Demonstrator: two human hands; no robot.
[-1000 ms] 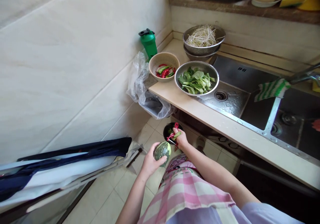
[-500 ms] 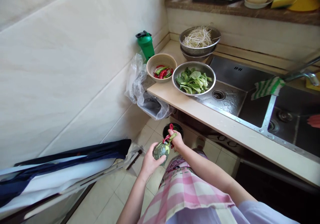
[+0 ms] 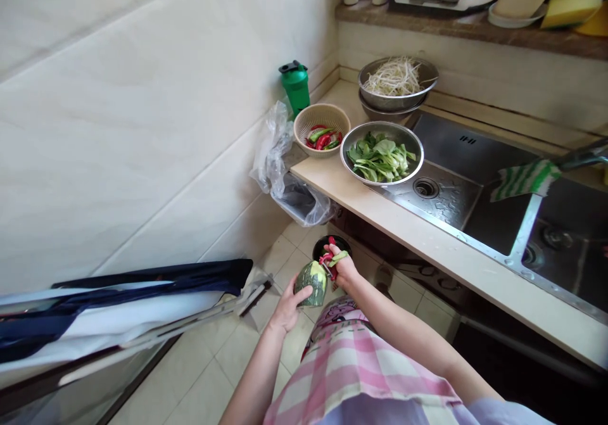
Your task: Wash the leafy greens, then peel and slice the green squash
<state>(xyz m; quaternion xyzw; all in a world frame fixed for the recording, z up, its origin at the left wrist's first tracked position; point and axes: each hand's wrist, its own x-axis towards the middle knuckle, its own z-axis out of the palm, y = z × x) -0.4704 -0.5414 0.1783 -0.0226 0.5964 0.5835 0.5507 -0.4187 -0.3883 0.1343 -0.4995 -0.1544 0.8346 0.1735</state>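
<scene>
In my left hand (image 3: 287, 306) is a dark green squash (image 3: 311, 285), gripped from its near left side. Pale yellow-green flesh shows on its upper right part, where the skin is off. My right hand (image 3: 344, 268) is closed round a red peeler (image 3: 327, 261) just right of the squash. A strip of green peel (image 3: 338, 258) hangs at the peeler by my fingers. Below and behind the hands a dark round bin (image 3: 323, 246) stands on the tiled floor, partly hidden by my right hand.
On the counter (image 3: 323, 175) are a basket of chillies (image 3: 304, 135), a bowl of leafy greens (image 3: 420, 159), a bowl of bean sprouts (image 3: 396, 78) and a green shaker bottle (image 3: 295, 88). A plastic bag (image 3: 273, 152) hangs at its end. The double sink (image 3: 446, 190) is right; folded cloths (image 3: 190, 282) hang left.
The squash has turned in my left hand, showing more of its peeled patch. The peeler has shifted slightly to the right of it. The whole view has shifted a little.
</scene>
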